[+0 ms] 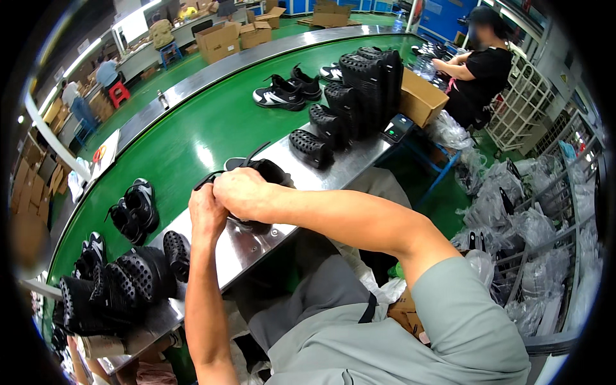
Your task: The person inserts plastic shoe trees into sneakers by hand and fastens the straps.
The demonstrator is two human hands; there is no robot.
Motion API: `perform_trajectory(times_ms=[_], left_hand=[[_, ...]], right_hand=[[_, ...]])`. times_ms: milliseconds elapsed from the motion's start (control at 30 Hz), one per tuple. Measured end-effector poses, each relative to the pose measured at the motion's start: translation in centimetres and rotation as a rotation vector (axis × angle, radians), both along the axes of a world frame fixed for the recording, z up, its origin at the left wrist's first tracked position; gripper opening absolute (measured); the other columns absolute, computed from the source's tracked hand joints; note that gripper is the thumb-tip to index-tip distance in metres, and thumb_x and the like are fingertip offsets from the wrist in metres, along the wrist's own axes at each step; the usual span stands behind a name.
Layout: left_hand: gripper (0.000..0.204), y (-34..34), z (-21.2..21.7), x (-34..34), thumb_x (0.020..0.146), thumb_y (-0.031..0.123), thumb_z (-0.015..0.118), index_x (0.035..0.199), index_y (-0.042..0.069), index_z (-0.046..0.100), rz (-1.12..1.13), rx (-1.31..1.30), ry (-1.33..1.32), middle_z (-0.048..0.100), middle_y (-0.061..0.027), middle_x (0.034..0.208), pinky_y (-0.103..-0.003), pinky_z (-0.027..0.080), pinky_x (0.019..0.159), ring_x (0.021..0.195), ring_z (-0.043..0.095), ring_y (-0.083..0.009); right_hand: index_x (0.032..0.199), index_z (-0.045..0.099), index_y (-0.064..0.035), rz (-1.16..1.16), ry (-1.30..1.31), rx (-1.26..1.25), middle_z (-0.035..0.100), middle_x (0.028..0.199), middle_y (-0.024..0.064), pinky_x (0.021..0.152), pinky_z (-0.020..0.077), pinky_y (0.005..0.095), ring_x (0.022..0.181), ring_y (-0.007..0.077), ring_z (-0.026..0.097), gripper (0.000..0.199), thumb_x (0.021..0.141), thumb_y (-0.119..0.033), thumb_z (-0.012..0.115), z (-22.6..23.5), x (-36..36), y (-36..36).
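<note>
both hands meet on a black shoe [260, 176] at the middle of the steel bench [346, 163], the shoe's long axis running from about 8 o'clock to 2 o'clock. the right hand [240, 192] lies curled over its top; the left hand [206, 208] pinches its near end from 7 o'clock. the right sits nearer the shoe's middle. the green conveyor belt [192, 135] lies just past at 11 o'clock. stacked black soles [353, 96] crowd 2 o'clock, more soles [122, 282] at 8 o'clock; bare steel remains between.
</note>
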State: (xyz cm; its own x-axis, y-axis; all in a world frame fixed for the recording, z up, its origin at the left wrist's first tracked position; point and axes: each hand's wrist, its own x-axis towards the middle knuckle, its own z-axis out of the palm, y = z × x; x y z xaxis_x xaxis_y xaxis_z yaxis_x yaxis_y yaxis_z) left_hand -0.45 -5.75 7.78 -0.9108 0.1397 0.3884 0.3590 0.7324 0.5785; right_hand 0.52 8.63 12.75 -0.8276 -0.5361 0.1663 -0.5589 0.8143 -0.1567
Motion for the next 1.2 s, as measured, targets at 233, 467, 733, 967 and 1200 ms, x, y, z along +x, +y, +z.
perform_trajectory(times_ms=[233, 467, 733, 967, 1200], left_hand=[[0.019, 0.3, 1.3, 0.3, 0.083, 0.008, 0.061, 0.093, -0.004, 0.072, 0.093, 0.098, -0.096, 0.070, -0.0255, 0.086, -0.046, 0.053, 0.078, 0.084, 0.069, -0.0424], [0.025, -2.0, -0.7, 0.3, 0.085, 0.007, 0.060, 0.105, -0.003, 0.069, 0.119, -0.071, 0.038, 0.073, -0.0208, 0.096, -0.039, 0.053, 0.084, 0.088, 0.071, -0.0315], [0.029, -3.4, -1.6, 0.7, 0.084, 0.000, 0.061, 0.112, -0.004, 0.069, -0.057, 0.072, 0.047, 0.073, -0.0133, 0.095, -0.033, 0.055, 0.083, 0.088, 0.070, -0.0186], [0.041, -0.2, -1.7, 2.6, 0.073, 0.003, 0.068, 0.114, -0.001, 0.062, 0.144, 0.095, 0.087, 0.060, -0.0249, 0.109, -0.049, 0.049, 0.094, 0.102, 0.060, -0.0442], [0.027, -0.3, -2.0, 1.1, 0.077, -0.006, 0.059, 0.103, 0.001, 0.059, 0.196, 0.133, 0.085, 0.059, -0.0242, 0.100, -0.052, 0.049, 0.084, 0.095, 0.061, -0.0458]], right_hand=[[0.091, 0.070, -0.0026, -0.128, 0.132, -0.181, 0.074, 0.087, 0.0171, 0.073, 0.0603, 0.0420, 0.084, 0.0324, 0.075, 0.012, 0.084, -0.012, 0.066, -3.3, -0.9, -1.1], [0.112, 0.054, 0.0043, -0.290, 0.174, -0.325, 0.067, 0.100, 0.0237, 0.073, 0.0606, 0.0423, 0.090, 0.0379, 0.073, 0.036, 0.084, -0.011, 0.071, -2.8, 1.3, -1.0], [0.109, 0.063, 0.0052, -0.349, -0.069, -0.213, 0.075, 0.097, 0.0212, 0.078, 0.0619, 0.0411, 0.093, 0.0337, 0.076, 0.028, 0.088, -0.013, 0.066, -2.9, -1.7, -1.8], [0.105, 0.063, 0.0077, -0.298, -0.195, -0.277, 0.072, 0.096, 0.0281, 0.087, 0.0582, 0.0485, 0.098, 0.0420, 0.072, 0.030, 0.079, -0.006, 0.070, -3.7, -1.4, 0.1], [0.099, 0.069, 0.0022, -0.364, -0.101, -0.249, 0.072, 0.094, 0.0272, 0.085, 0.0587, 0.0484, 0.095, 0.0411, 0.072, 0.021, 0.081, -0.008, 0.066, -3.9, -0.8, -1.8]])
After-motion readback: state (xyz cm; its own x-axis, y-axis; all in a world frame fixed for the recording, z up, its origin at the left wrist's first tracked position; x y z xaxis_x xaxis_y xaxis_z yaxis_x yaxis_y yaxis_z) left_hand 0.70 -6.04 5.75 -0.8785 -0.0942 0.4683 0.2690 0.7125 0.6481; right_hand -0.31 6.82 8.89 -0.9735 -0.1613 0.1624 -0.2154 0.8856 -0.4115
